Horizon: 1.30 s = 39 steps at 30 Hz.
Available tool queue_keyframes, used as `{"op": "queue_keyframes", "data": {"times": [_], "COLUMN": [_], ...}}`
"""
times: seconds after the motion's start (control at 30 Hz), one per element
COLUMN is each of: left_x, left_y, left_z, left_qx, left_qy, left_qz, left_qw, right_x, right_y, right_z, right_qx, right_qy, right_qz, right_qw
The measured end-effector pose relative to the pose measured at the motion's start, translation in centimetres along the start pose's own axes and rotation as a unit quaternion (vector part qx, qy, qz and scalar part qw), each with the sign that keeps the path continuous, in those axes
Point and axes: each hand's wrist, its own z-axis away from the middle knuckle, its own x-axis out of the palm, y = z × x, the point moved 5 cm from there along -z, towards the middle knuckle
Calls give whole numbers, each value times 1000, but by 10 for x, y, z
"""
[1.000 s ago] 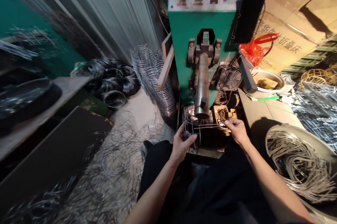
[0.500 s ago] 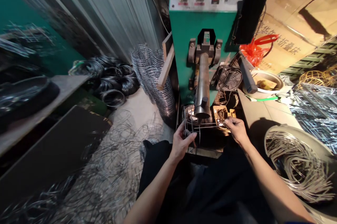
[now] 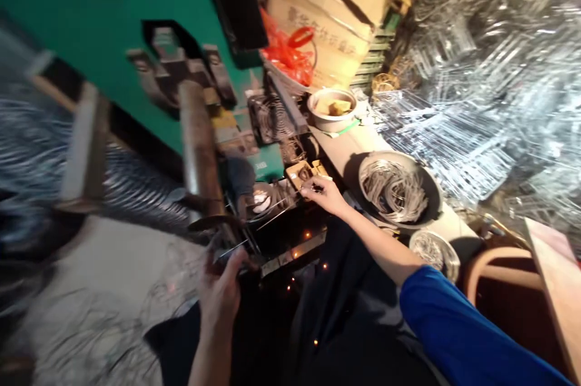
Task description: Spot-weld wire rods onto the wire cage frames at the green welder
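Note:
My left hand (image 3: 222, 280) is closed on a small wire frame (image 3: 233, 248), just under the end of the dark metal cylinder (image 3: 200, 150) that juts from the green machine (image 3: 104, 5). The frame is blurred and partly hidden by the cylinder. Beside a yellow tray (image 3: 299, 175), the fingertips of my right hand (image 3: 324, 193) are pinched together; what they hold, if anything, is too small to name. Thin wires stretch between the two hands. Orange sparks (image 3: 296, 254) fly over the dark trousers.
A bowl of bent wires (image 3: 436, 189) stands right of my right hand, with a smaller bowl (image 3: 454, 262) nearer. Behind are a white bowl (image 3: 313, 109), a red bag (image 3: 290, 50) and a cardboard box (image 3: 313, 23). Wire pieces (image 3: 454, 132) are heaped right. A wooden bar (image 3: 84, 150) juts out left.
The view has swung right, bringing a blue sleeve and the wire heap into sight. Sparks have appeared. The machine now lies further left and is blurred.

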Motion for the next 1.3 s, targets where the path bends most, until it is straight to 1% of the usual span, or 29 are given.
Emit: {"op": "queue_keyframes", "data": {"times": [0.03, 0.07, 0.1, 0.13, 0.2, 0.23, 0.27, 0.3, 0.33, 0.4, 0.5, 0.6, 0.73, 0.8, 0.83, 0.9, 0.97, 1.03, 1.13, 1.23, 1.3], "left_x": [2, 3, 4, 5, 4, 3, 3, 3, 3, 5, 8, 10, 12, 12, 12, 8, 4, 0, -4, -10, -15], "left_y": [0, 0, 0, 1, 0, 0, -1, -1, -2, -1, 2, 4, 6, 6, 6, 5, 4, 4, 4, 3, 2], "left_z": [-1, 0, 1, 2, 4, 4, 4, 4, 4, 5, 7, 8, 9, 11, 14, 19, 24, 29, 33, 34, 34], "left_qx": [-3, -5, -5, -3, 3, 6, 6, 5, 2, -6, -14, -15, 10, 13, 10, 3, 3, 11, 18, 17, 15], "left_qy": [1, 1, 1, 3, 12, 17, 20, 23, 25, 24, 25, 34, 56, 68, 73, 83, 84, 80, 65, 58, 64], "left_qz": [-9, -17, -26, -34, -52, -60, -66, -68, -66, -55, -50, -47, -34, -35, -36, -35, -36, -40, -56, -66, -68], "left_qw": [1000, 1000, 1000, 999, 999, 998, 998, 997, 998, 998, 998, 998, 998, 997, 997, 996, 996, 996, 996, 996, 996], "right_x": [-21, -46, -73, -100, -144, -158, -168, -173, -175, -171, -165, -174, -201, -211, -213, -209, -198, -186, -175, -173, -173], "right_y": [15, 34, 55, 77, 117, 135, 151, 166, 179, 199, 214, 217, 214, 213, 214, 215, 216, 216, 213, 209, 208], "right_z": [7, 17, 30, 46, 76, 89, 100, 109, 117, 126, 131, 135, 136, 134, 133, 134, 138, 146, 154, 157, 156], "right_qx": [30, 85, 154, 236, 342, 382, 413, 441, 464, 491, 498, 490, 467, 451, 441, 420, 399, 376, 344, 319, 308], "right_qy": [21, 44, 69, 85, 94, 87, 76, 62, 48, 25, 10, 15, 20, 2, -16, -72, -140, -195, -238, -259, -272], "right_qz": [63, 138, 210, 280, 336, 348, 352, 356, 359, 365, 373, 382, 397, 405, 407, 407, 406, 413, 439, 463, 476], "right_qw": [997, 986, 963, 927, 872, 852, 836, 821, 808, 790, 782, 783, 790, 796, 800, 808, 811, 806, 795, 785, 777]}}
